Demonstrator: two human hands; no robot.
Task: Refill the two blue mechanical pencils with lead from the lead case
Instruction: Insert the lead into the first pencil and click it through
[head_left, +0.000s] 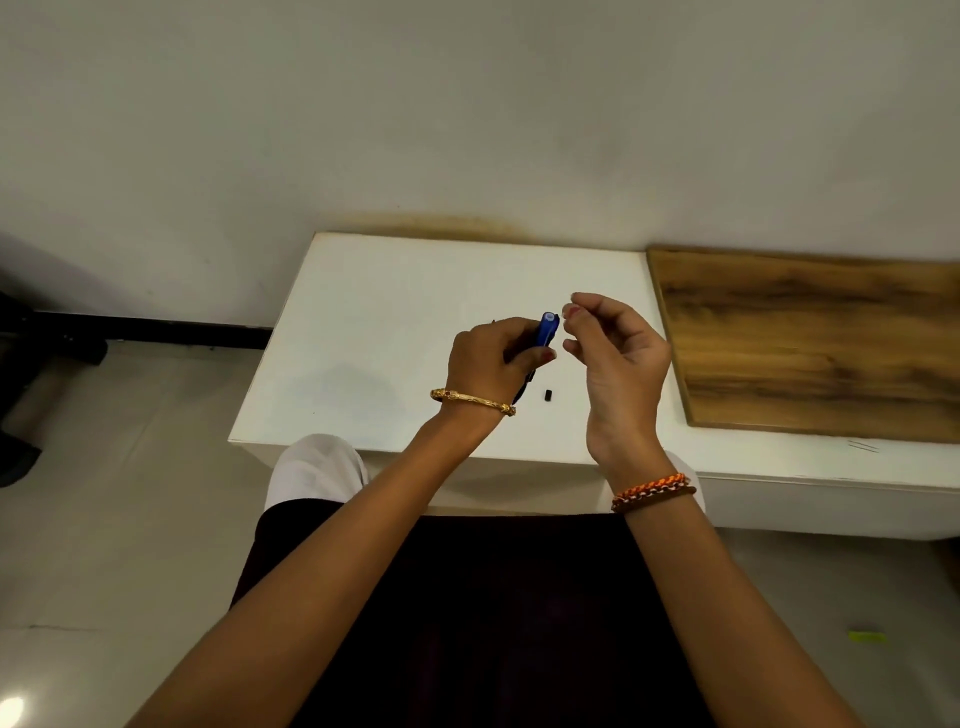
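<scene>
Blue pencil (546, 329) sits clasped in the left grip (491, 358); right grip (613, 348) pinches just beside its open top.

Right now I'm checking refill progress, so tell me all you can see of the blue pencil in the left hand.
The blue mechanical pencil looks like glossy plastic. It is held tilted above the white table, its open, capless end pointing up toward the right hand's pinched fingertips. The left hand grips its middle, hiding most of the barrel; a dark lower part shows below the palm. Whether lead is entering cannot be seen.
</scene>
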